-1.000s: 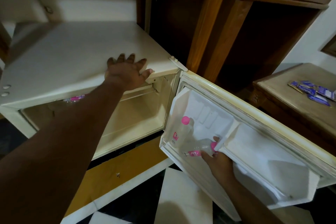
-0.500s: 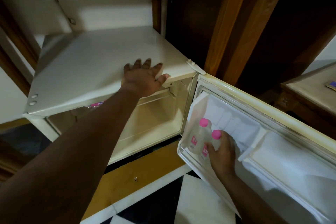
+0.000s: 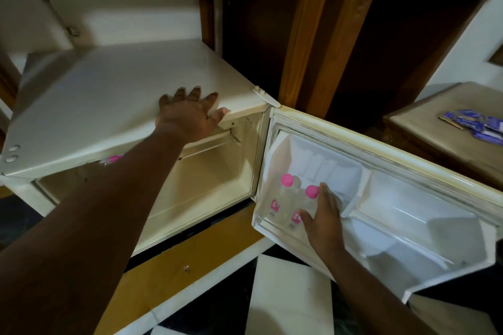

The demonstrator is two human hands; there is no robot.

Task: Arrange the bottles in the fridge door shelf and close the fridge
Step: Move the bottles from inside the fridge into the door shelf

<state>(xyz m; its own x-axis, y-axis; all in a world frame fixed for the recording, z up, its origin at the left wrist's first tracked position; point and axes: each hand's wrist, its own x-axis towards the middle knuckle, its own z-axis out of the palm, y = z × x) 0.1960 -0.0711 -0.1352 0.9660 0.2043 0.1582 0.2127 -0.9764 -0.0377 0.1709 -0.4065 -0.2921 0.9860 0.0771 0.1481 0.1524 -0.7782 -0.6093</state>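
A small cream fridge (image 3: 109, 106) sits low at the left, its door swung wide. Inside, just under the top edge, a bit of pink label from another bottle (image 3: 115, 158) peeks out past the forearm. The left hand (image 3: 187, 114) lies flat on the fridge's top near the front edge, fingers spread, thumb hooked over the lip, gripping nothing. Further right, the open fridge door (image 3: 408, 168) shows its white door shelf (image 3: 262, 221), and two clear bottles with pink caps stand upright in it side by side: the first bottle (image 3: 283, 196) nearer the hinge, the second bottle (image 3: 306, 205) just beside it. The right hand (image 3: 324, 220) wraps around the second bottle, fingers curled on its body. At the far right, blue packets (image 3: 476, 124) lie on a wooden side table (image 3: 424, 117).
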